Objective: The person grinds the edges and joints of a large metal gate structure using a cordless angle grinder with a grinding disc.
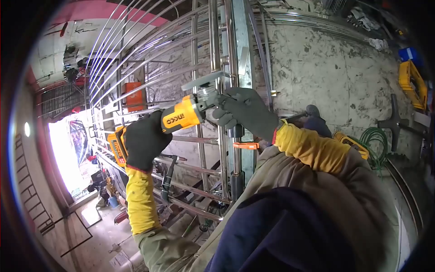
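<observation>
- location: the yellow and black power tool point(180, 116), apparently a cordless grinder, is held up in front of the steel tube frame point(215, 41); its disc point(204, 81) shows nearly edge-on beside the uprights, contact with them not confirmed
- left hand point(147, 139): your gloved fingers are wrapped round the tool's dark body, next to the battery pack point(118, 145); judged a sound place to hold
- right hand point(249, 111): your fingers are part curled at the tool's head point(206, 100) and appear to touch it; cannot tell whether you grip it
- handling, as judged: rigid casing, moderately heavy, with weight at both ends; expect twist if you support one end only
- surface, as judged: smooth plastic, liable to slip under a slack glove
- hold: take the body and head casing; treat the disc as brittle and never as a grip
</observation>
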Demonstrator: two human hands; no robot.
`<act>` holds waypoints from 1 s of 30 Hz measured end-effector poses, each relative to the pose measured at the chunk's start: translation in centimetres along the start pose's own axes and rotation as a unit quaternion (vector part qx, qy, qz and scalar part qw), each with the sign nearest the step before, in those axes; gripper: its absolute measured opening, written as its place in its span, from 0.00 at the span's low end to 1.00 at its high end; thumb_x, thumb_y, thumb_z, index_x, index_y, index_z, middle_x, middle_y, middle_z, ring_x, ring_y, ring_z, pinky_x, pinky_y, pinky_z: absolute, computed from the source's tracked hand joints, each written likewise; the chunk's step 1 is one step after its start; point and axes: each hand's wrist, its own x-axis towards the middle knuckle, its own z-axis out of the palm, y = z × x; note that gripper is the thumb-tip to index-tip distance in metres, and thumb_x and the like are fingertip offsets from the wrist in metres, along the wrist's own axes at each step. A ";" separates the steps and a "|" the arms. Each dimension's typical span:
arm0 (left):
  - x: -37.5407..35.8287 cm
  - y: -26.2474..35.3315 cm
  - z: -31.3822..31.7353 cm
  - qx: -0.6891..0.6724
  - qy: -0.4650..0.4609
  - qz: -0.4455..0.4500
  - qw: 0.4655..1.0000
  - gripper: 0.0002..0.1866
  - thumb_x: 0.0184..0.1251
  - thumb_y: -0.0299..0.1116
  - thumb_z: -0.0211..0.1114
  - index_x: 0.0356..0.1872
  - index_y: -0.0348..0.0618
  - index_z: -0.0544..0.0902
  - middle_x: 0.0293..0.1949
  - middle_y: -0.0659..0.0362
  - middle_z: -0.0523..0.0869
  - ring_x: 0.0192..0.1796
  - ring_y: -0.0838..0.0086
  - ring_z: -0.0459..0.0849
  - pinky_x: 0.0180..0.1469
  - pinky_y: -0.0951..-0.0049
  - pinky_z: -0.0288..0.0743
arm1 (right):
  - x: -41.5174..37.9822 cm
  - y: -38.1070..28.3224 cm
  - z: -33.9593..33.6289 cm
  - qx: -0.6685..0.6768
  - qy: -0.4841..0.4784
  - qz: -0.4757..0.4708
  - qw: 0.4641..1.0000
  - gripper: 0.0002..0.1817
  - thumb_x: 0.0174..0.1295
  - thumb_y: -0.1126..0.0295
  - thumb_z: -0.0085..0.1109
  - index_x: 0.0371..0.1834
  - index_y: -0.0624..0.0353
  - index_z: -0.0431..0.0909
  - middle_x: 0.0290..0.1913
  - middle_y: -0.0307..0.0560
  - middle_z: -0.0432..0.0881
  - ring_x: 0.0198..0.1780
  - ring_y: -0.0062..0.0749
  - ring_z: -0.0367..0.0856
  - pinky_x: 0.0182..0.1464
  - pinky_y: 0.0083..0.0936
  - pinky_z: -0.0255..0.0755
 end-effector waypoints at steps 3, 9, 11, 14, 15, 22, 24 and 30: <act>-1.0 -0.5 -0.7 0.022 -0.006 -0.016 1.000 0.22 0.55 0.40 0.79 0.53 0.54 0.91 0.32 0.52 0.92 0.35 0.52 0.93 0.39 0.52 0.86 | -1.1 -1.8 4.3 -0.137 0.128 0.003 0.982 0.07 0.81 0.71 0.59 0.51 0.61 0.85 0.35 0.42 0.86 0.29 0.19 0.80 0.27 0.19 0.71; 0.0 -0.8 0.6 0.020 -0.017 -0.003 1.000 0.21 0.55 0.39 0.79 0.52 0.54 0.91 0.33 0.52 0.93 0.35 0.52 0.93 0.40 0.52 0.86 | 0.1 -0.5 2.0 -0.144 0.100 -0.004 0.985 0.08 0.81 0.67 0.63 0.51 0.61 0.85 0.37 0.46 0.89 0.31 0.23 0.85 0.28 0.20 0.76; 0.5 -0.8 1.0 0.016 0.001 0.015 1.000 0.20 0.55 0.39 0.78 0.51 0.54 0.91 0.31 0.51 0.92 0.34 0.52 0.93 0.39 0.52 0.86 | 0.3 -0.2 1.3 -0.132 0.103 0.004 0.986 0.09 0.81 0.66 0.63 0.51 0.61 0.85 0.38 0.47 0.90 0.32 0.24 0.86 0.28 0.21 0.77; 1.6 -0.3 1.1 0.037 -0.025 0.015 0.999 0.18 0.55 0.38 0.78 0.49 0.53 0.91 0.31 0.51 0.92 0.34 0.51 0.93 0.39 0.52 0.86 | 1.1 0.7 -0.3 -0.120 0.112 0.028 0.986 0.10 0.81 0.65 0.63 0.51 0.62 0.84 0.39 0.50 0.91 0.32 0.28 0.88 0.29 0.23 0.79; 1.9 -0.3 1.5 0.037 -0.026 0.015 0.999 0.18 0.55 0.38 0.78 0.49 0.53 0.91 0.31 0.51 0.92 0.34 0.51 0.93 0.39 0.52 0.86 | 1.3 0.7 -0.4 -0.119 0.117 0.042 0.985 0.10 0.81 0.65 0.63 0.52 0.62 0.84 0.40 0.50 0.91 0.32 0.29 0.89 0.29 0.24 0.80; 3.7 0.0 4.2 0.029 -0.057 0.032 0.997 0.13 0.58 0.37 0.74 0.44 0.51 0.90 0.30 0.50 0.92 0.34 0.50 0.93 0.39 0.50 0.85 | 1.2 0.8 -1.6 -0.108 0.184 0.079 0.974 0.11 0.81 0.65 0.61 0.55 0.61 0.83 0.42 0.53 0.92 0.35 0.35 0.93 0.32 0.29 0.86; 4.1 0.1 4.5 0.029 -0.066 0.036 0.997 0.13 0.59 0.37 0.73 0.45 0.51 0.90 0.31 0.50 0.92 0.35 0.49 0.93 0.39 0.50 0.85 | 1.1 1.0 -2.1 -0.081 0.195 0.079 0.974 0.12 0.81 0.64 0.62 0.55 0.61 0.84 0.42 0.54 0.93 0.36 0.38 0.94 0.33 0.32 0.87; 4.7 0.5 4.2 0.021 -0.065 0.046 0.997 0.13 0.59 0.35 0.72 0.45 0.50 0.90 0.31 0.49 0.92 0.36 0.49 0.93 0.39 0.49 0.85 | 1.0 1.2 -3.0 -0.080 0.186 0.082 0.976 0.13 0.80 0.62 0.63 0.55 0.60 0.84 0.44 0.55 0.93 0.37 0.41 0.95 0.35 0.35 0.88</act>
